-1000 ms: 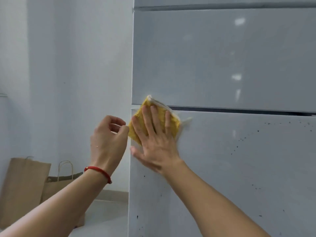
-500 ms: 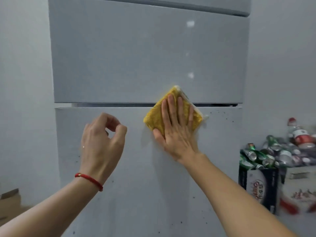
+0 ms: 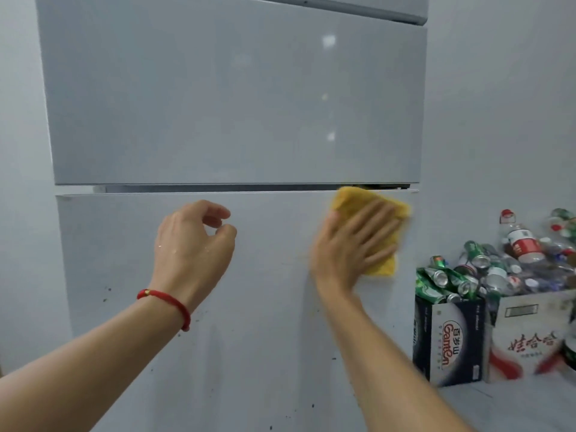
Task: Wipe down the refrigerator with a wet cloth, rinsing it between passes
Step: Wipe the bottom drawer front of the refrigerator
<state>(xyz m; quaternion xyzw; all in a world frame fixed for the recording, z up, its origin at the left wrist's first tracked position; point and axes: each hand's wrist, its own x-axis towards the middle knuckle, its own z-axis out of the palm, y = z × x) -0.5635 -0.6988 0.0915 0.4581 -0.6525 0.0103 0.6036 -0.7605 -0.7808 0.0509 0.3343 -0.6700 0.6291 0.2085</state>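
Note:
A pale grey refrigerator (image 3: pixel 237 98) fills the view, with a dark gap between its upper door and lower door (image 3: pixel 265 307). My right hand (image 3: pixel 352 244) presses a yellow cloth (image 3: pixel 352 199) flat against the top right corner of the lower door, fingers straight and spread. My left hand (image 3: pixel 193 244) hovers in front of the lower door's upper middle, fingers loosely curled and holding nothing; a red cord sits on its wrist. Small dark specks dot the lower door's left side and bottom.
Right of the refrigerator, two cardboard boxes (image 3: pixel 448 338) stand on the floor, heaped with crushed cans (image 3: pixel 442 282) and plastic bottles (image 3: pixel 520 241). Plain white walls flank the refrigerator on both sides.
My right hand has swept the cloth rightwards along the top of the lower door, from its left edge to its right corner. My left hand stayed hovering and loosely curled.

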